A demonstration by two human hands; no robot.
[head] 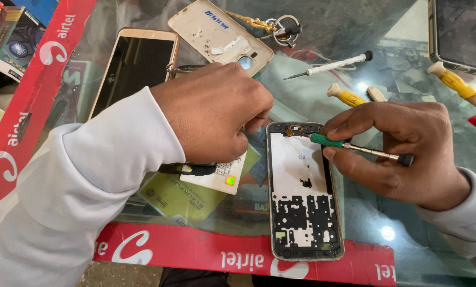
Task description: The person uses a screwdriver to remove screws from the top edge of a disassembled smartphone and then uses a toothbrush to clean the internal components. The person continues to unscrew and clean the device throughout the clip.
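The open phone [305, 191] lies on the bench [365, 212] with its back cover [219, 34] already off, my left hand [214, 111] curled beside it, fingers hidden, my right hand [402, 151] pinching a green screwdriver [354, 147] at its top edge.

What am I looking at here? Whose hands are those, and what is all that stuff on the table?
There is just one picture, taken by a camera worn on a person's head, looking down at their own two hands. The right hand holds a small screwdriver with a green grip, its tip at the top of an opened phone frame. The left hand rests beside that frame; what it pinches is hidden. They work on a glass table. Nearby lie a gold phone, a phone back cover, keys, a white screwdriver and yellow-handled tools.
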